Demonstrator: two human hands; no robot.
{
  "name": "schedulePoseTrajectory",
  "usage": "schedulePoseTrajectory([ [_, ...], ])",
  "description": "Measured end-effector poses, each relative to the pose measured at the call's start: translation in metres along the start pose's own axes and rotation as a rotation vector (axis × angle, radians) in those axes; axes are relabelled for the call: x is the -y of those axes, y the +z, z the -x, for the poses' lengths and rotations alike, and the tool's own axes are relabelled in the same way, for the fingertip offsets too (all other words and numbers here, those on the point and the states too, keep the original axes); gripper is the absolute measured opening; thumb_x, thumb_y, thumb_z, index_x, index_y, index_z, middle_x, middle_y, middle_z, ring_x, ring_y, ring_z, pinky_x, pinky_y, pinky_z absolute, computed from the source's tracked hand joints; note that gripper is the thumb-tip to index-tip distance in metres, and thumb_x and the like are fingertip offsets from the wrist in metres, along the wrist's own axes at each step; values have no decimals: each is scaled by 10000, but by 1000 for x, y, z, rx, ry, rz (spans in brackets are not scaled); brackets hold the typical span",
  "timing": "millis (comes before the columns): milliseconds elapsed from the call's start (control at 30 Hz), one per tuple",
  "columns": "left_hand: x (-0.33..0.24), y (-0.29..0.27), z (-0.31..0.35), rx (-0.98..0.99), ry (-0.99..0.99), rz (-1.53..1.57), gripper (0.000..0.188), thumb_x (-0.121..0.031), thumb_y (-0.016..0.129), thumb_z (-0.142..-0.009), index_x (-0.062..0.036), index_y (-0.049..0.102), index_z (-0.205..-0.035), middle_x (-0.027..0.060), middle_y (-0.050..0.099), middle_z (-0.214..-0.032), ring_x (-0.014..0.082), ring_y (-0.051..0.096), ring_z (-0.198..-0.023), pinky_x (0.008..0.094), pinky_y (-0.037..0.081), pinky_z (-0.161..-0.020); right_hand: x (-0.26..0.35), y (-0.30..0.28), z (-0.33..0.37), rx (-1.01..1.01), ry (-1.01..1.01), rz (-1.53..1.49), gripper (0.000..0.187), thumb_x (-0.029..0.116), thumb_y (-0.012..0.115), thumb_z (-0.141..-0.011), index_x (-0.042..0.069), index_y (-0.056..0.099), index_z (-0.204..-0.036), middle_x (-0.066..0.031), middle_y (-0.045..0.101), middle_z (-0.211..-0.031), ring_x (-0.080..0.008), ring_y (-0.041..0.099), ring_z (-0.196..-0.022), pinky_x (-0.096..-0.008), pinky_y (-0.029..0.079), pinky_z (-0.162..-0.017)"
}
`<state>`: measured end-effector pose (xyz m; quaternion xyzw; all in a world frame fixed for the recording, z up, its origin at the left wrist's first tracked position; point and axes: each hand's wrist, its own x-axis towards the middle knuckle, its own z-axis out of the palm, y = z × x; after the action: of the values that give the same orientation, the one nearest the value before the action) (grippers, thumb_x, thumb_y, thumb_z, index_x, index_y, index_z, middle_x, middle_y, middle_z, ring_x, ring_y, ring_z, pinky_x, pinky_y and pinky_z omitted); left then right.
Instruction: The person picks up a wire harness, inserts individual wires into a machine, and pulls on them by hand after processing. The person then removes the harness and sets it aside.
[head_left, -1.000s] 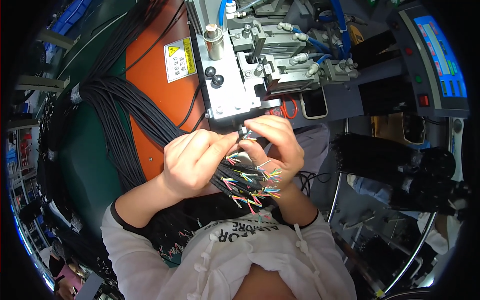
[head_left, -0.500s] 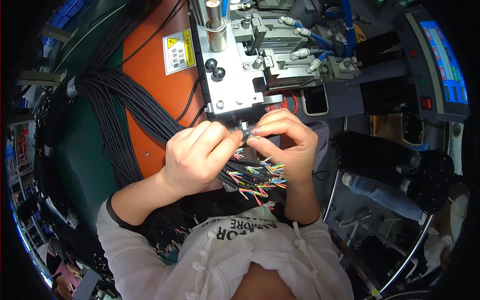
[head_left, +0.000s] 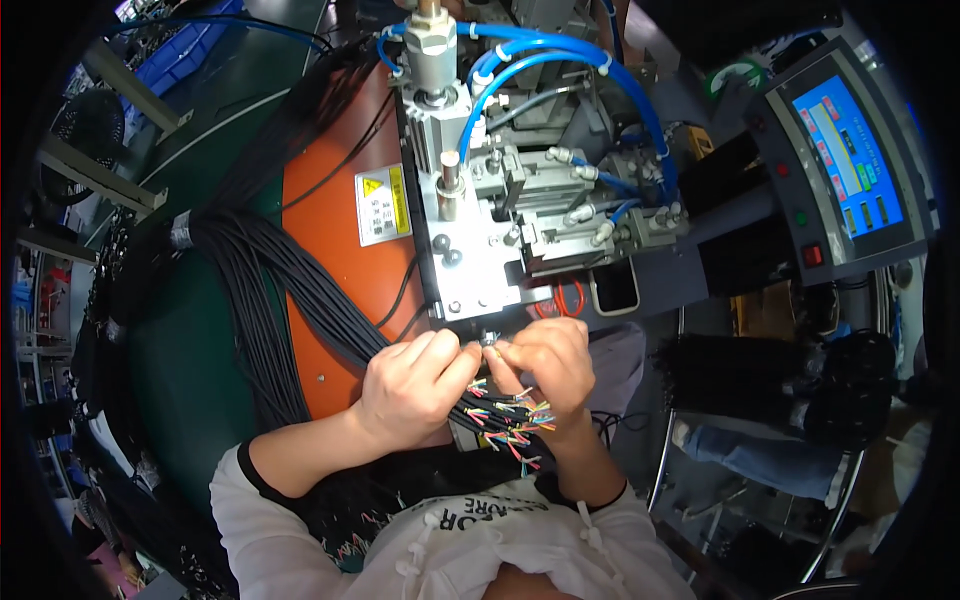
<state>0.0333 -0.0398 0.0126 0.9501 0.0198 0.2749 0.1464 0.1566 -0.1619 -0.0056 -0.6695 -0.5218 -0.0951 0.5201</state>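
Note:
My left hand (head_left: 412, 392) is closed, thumb and forefinger pinching the end of a black cable, which the fingers mostly cover. Right beside it, my right hand (head_left: 550, 368) pinches at the same cable end, where thin wires come out. Both sets of fingertips meet at a small metal fixture (head_left: 488, 338) on the front of a silver bench machine (head_left: 480, 270). Under the hands lies a bundle of black cables (head_left: 470, 412), their stripped ends fanned out into short red, yellow, blue and white wires (head_left: 515, 425).
A thick tied bundle of black cables (head_left: 250, 270) runs over the orange panel (head_left: 330, 260) and green table (head_left: 190, 340) on the left. Blue air hoses (head_left: 640, 95) arch over the machine. A control screen (head_left: 845, 160) stands at right, above hanging black cables (head_left: 770, 385).
The view has tilted up, so machine and hands sit lower in it. My right hand's spread fingers have curled in closer to the left fingertips at the fixture.

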Motion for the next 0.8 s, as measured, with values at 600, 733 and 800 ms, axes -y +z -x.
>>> schedulePoseTrajectory([
  [600,3,10,0,78,-26,102,257,5,633,-722,-7,634,-978,110,512,-758,276,575,-649,361,469,-558,-28,3,12,23,230,-499,91,101,734,-750,37,681,-788,-81,657,-810,-232,613,-818,-335,473,-743],
  [733,11,12,16,137,3,112,308,44,588,-705,-1,593,-1009,153,508,-877,328,582,-762,368,482,-655,-28,-1,12,43,151,-449,134,170,722,-740,48,668,-744,-79,636,-770,-262,586,-783,-369,448,-756],
  [800,13,18,19,140,77,55,321,50,579,-704,6,584,-1022,163,511,-895,353,577,-777,385,486,-671,-30,-4,16,74,148,-429,170,206,717,-726,52,648,-705,-76,619,-736,-266,575,-778,-378,432,-754],
])
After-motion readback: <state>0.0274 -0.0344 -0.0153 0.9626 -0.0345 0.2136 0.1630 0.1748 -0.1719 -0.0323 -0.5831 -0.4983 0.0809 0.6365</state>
